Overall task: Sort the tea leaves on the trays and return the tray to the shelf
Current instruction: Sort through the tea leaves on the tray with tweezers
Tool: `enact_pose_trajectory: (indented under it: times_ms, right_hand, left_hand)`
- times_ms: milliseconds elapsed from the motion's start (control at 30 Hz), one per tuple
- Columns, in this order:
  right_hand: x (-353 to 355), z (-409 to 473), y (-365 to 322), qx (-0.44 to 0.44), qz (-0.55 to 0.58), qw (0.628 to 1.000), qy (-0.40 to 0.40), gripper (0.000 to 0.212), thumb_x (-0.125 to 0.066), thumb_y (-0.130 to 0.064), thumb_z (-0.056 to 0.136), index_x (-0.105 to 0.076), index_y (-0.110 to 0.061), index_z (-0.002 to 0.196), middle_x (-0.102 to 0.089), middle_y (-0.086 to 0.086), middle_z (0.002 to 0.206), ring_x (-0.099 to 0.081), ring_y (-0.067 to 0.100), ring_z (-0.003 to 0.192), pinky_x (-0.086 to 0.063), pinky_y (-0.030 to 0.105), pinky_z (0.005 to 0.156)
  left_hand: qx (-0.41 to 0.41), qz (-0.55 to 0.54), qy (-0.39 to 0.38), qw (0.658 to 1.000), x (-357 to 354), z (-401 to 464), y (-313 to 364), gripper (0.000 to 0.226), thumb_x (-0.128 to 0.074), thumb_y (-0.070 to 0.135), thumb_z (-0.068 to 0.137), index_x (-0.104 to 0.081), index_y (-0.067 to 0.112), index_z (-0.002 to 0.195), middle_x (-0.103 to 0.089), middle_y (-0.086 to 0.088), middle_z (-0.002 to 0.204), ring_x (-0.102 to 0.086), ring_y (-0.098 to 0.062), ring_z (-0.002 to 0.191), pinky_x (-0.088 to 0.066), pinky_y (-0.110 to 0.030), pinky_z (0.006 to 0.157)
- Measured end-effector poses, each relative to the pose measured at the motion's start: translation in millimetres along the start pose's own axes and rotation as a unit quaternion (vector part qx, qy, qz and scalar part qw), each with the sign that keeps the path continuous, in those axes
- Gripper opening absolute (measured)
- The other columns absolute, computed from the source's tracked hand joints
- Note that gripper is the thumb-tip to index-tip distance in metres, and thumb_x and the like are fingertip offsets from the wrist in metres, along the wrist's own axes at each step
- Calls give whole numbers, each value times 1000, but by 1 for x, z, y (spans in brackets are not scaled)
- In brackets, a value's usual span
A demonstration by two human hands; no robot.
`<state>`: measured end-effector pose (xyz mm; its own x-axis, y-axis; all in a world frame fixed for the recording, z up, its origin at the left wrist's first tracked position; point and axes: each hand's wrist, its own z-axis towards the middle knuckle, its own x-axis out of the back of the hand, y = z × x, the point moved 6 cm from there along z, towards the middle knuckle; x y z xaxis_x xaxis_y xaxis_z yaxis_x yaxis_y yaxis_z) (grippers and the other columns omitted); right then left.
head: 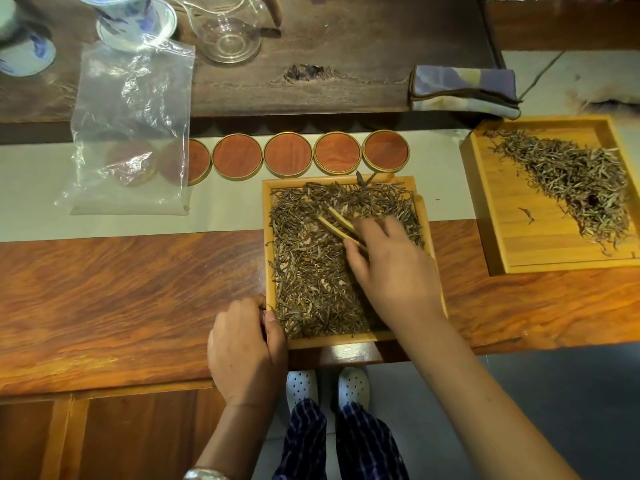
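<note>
Left hand (246,351) clamped on near-left corner of bamboo tray (437,271) to steady it, right hand (391,268) pinching bamboo tweezers (341,226) with tips resting in tea leaves (311,271) filling tray, apparently for picking out pieces.

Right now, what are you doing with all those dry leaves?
A person is sorting tea leaves. The right hand holds wooden tongs over the leaves in the near tray, while the left hand grips that tray's front left corner to steady it. A second tray off to the right holds another heap of leaves. Neither tray has gone back to a shelf yet.
</note>
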<state>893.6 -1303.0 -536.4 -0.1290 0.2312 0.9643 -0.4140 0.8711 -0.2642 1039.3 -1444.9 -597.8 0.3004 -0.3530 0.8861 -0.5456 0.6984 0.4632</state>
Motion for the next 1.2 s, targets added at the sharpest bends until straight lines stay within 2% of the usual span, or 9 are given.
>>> enact_pose_trajectory:
  times_ms: [100,267,400,533,600,833,933,1067,1200]
  right_hand:
    - [5,-3,3,-12,11,1000,14,32,-45,-37,98,-58,-14,114,-55,7,100,-57,23,64,-39,26,46]
    - [-3,2,-18,16,26,1000,7,31,-44,-38,98,-57,-14,113,-53,6,99,-53,19,61,-33,25,45]
    - [0,0,-3,-35,29,998,41,27,-52,-32,96,-61,-10,110,-58,10,97,-56,22,59,-30,23,44]
    - [-4,-4,-3,-40,20,998,43,26,-53,-31,96,-61,-9,107,-58,10,91,-46,18,52,-32,23,41]
    - [-4,-4,-7,-23,30,998,45,25,-54,-32,95,-61,-9,105,-57,9,90,-48,18,52,-35,24,39]
    - [-2,-8,5,-26,32,999,36,30,-48,-34,97,-60,-11,113,-57,8,98,-56,21,63,-39,25,46]
    - [10,-5,18,-34,61,995,70,30,-50,-34,97,-60,-12,113,-58,8,99,-59,24,70,-38,24,51]
    - [23,15,40,-68,46,990,112,30,-49,-34,96,-59,-10,112,-58,11,98,-59,31,72,-35,26,55]
    - [14,28,42,-68,15,994,83,32,-46,-35,97,-57,-10,114,-56,11,101,-59,32,78,-35,28,57]
  left_hand:
    - [-6,3,2,1000,0,0,1,13,-37,32,84,-40,21,78,-33,7,71,-34,-18,65,-27,-33,60]
    - [1,16,-12,1000,-1,1,-1,17,-36,32,83,-42,18,76,-37,4,71,-36,-20,65,-28,-33,59]
    - [3,12,-13,1000,-1,1,0,17,-36,32,83,-42,17,76,-36,5,71,-34,-18,66,-27,-33,59]
    - [1,10,-14,1000,0,1,2,15,-36,31,83,-42,19,77,-36,5,72,-34,-19,66,-26,-33,60]
    - [-6,7,-10,1000,1,1,3,13,-36,31,83,-41,20,77,-34,6,72,-33,-18,66,-26,-33,60]
    - [5,14,-19,1000,-2,1,-1,15,-36,32,84,-41,20,77,-38,4,72,-34,-19,66,-27,-34,59]
    - [4,12,-18,1000,-2,1,0,16,-36,32,83,-42,19,77,-38,4,72,-35,-19,66,-28,-34,59]
    - [6,5,-13,1000,-2,1,0,16,-36,32,84,-42,19,76,-39,4,71,-38,-21,66,-31,-34,59]
    - [0,0,-8,1000,-1,1,0,14,-37,31,84,-43,20,79,-39,5,73,-36,-18,67,-30,-33,60]
